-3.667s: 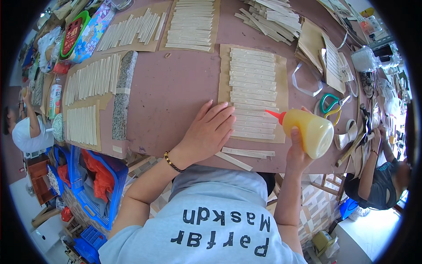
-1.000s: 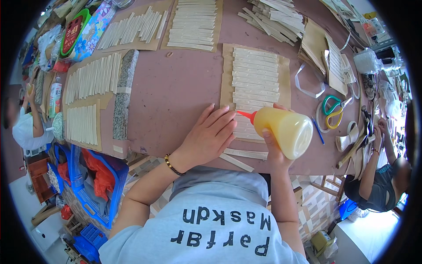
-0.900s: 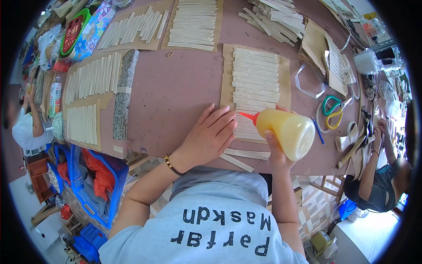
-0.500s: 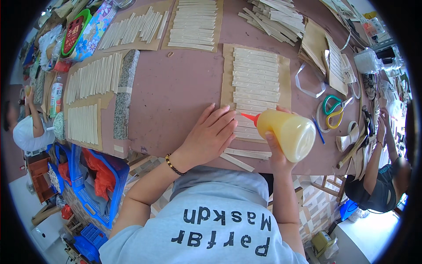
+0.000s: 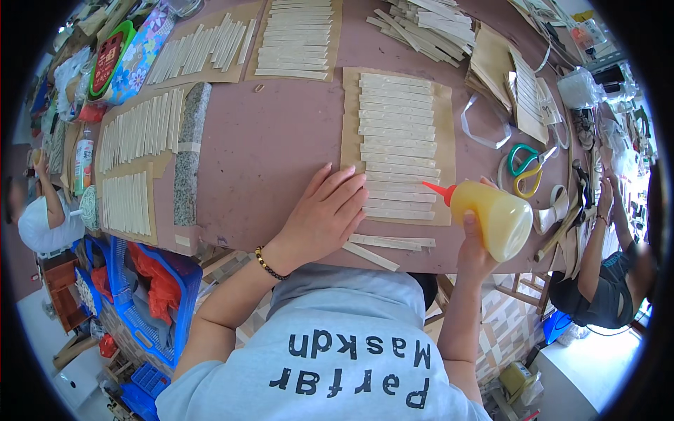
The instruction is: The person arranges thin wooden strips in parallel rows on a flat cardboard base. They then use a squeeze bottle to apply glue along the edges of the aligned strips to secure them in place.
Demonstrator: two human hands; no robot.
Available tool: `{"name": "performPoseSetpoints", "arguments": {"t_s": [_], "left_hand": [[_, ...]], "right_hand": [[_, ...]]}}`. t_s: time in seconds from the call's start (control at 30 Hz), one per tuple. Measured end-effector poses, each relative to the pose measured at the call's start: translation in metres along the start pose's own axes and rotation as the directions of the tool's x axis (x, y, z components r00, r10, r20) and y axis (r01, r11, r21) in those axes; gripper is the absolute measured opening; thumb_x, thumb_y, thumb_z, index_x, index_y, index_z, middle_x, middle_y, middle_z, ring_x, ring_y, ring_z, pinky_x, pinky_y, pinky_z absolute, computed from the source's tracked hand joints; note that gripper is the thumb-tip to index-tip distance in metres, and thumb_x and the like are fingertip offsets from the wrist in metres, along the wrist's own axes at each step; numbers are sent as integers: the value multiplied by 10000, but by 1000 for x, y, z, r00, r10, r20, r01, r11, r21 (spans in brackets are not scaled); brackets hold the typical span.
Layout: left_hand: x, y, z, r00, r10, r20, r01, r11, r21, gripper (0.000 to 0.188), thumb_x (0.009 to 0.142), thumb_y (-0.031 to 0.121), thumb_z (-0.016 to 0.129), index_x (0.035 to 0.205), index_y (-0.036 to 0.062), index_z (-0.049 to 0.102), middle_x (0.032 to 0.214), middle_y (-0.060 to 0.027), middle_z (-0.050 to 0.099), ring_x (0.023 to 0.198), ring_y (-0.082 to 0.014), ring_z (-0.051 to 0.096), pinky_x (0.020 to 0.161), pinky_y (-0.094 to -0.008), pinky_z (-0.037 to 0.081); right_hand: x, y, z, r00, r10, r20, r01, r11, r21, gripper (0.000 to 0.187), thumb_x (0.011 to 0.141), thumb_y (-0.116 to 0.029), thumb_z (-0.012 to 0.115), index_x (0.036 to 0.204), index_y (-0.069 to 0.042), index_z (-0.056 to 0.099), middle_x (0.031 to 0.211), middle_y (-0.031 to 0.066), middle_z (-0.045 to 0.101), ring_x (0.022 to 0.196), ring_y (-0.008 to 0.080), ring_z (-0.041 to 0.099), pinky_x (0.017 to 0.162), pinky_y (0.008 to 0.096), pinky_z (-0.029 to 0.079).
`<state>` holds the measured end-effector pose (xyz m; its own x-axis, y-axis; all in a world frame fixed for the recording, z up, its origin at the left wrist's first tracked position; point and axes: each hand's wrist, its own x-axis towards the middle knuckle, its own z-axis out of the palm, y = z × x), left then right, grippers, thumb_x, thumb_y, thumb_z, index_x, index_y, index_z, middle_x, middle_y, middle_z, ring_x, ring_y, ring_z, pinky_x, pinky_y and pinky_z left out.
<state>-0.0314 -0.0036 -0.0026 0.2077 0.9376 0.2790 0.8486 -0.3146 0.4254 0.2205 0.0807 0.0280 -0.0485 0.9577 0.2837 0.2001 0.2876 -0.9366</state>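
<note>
My right hand (image 5: 479,242) grips a squeeze bottle (image 5: 500,219) of yellow liquid, tilted with its red nozzle pointing left. The nozzle tip is over the right ends of pale flat strips (image 5: 399,126), which lie in a column on a brown paper sheet (image 5: 445,158). Whether the tip touches a strip, I cannot tell. Flat on the sheet's left edge rests my left hand (image 5: 324,209), fingers stretched out and fingertips by the strips' left ends. Several loose strips (image 5: 382,245) lie near the table's front edge, just right of that hand.
More sheets of strips (image 5: 144,126) lie left and at the back, beside a speckled grey slab (image 5: 189,161). Scissors (image 5: 530,168) with green and yellow handles lie to the right. A strip pile (image 5: 428,28) is at the back. Other people sit at both sides.
The bottle in my right hand has moved right, its nozzle going from the strips' left ends to their right ends. My left hand stays flat at the sheet's left edge.
</note>
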Motion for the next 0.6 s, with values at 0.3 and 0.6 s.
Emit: {"name": "performPoseSetpoints", "arguments": {"t_s": [0.3,0.6], "left_hand": [[1,1,-2,1000,-7,10,7,1000,12,349,930,172,677,1239,19,621,1393,-124,571,1368,-316,484,1181,-529,353],[2,2,-2,1000,-3,23,2,999,43,382,932,182,673,1273,22,610,1382,-120,577,1358,-314,493,1176,-526,358]], "right_hand": [[3,3,-10,998,-12,-54,13,1000,19,547,870,-92,805,1339,10,543,1335,176,630,1229,287,605,1073,408,477],[-4,0,24,997,-25,71,19,997,77,645,849,-113,833,1376,-5,477,1345,177,611,1227,273,597,1059,406,487]]}}
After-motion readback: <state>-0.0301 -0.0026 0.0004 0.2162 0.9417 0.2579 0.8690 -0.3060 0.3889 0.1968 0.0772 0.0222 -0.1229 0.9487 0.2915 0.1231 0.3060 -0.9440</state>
